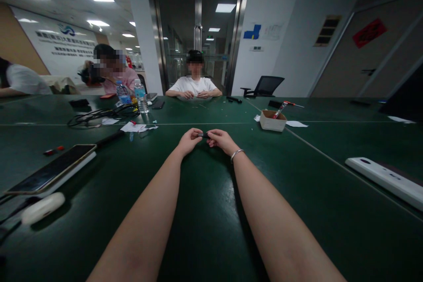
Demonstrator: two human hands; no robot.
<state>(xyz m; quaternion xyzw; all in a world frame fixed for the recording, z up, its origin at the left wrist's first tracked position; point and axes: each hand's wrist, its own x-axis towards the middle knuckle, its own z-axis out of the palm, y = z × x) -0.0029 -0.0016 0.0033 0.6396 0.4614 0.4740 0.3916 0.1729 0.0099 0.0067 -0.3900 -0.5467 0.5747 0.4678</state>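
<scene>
A small black object [203, 135] is held between my two hands, just above the green table [205, 211]. My left hand [191, 141] pinches its left end with fingers and thumb. On its right end, the fingers of my right hand [222, 139] are closed. A silver bangle [237, 154] circles my right wrist. The object is too small to make out, and the fingertips partly cover it.
A phone [54, 167] and a white rounded device [42, 208] lie at the left. Bottles [141, 97], cables [89, 117] and paper scraps [135, 127] are further back. A small box [272, 121] stands right of centre, a white device [383, 178] far right. People sit across the table.
</scene>
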